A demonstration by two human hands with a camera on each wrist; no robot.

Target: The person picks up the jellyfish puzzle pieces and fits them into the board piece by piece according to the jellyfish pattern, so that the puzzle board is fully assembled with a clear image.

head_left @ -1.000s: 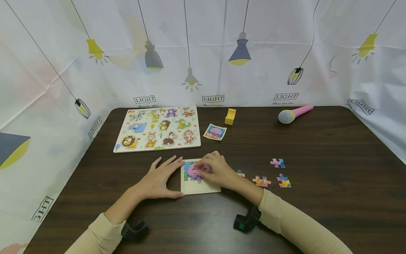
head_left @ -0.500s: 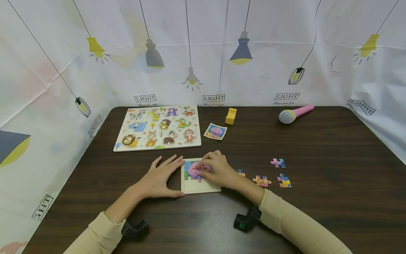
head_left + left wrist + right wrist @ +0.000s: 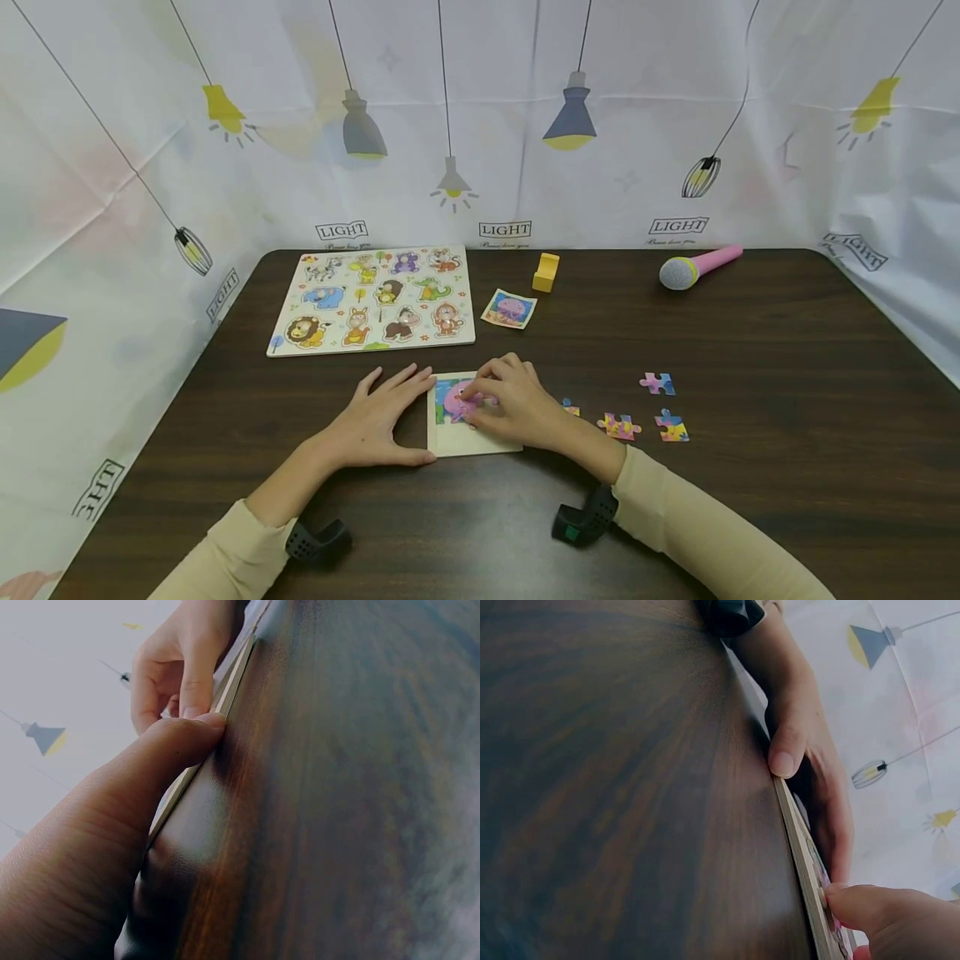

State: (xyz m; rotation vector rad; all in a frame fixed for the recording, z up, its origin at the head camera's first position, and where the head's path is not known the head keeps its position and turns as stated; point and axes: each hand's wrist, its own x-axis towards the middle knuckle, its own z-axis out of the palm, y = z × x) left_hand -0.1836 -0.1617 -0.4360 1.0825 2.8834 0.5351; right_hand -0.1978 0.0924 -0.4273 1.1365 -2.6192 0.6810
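Observation:
A small square puzzle tray lies in the middle of the table, its upper part filled with pieces forming a pink octopus picture. Spread along the tray's left side, my left hand has its thumb on the lower left corner and fingertips near the upper left one. My right hand bends over the tray's right half, thumb and index finger pinching a puzzle piece at the picture's lower edge. In the head view that hand mostly hides the piece. The left wrist view shows my left thumb against the tray's edge.
Loose puzzle pieces lie right of the tray: a pink-yellow one, a blue-yellow one, a pink-blue one, and one partly hidden. Behind are an animal board, an octopus card, a yellow block and a toy microphone.
My right thumb has shifted slightly over the picture's lower edge and covers more of the pink piece there. My left hand keeps its place at the tray.

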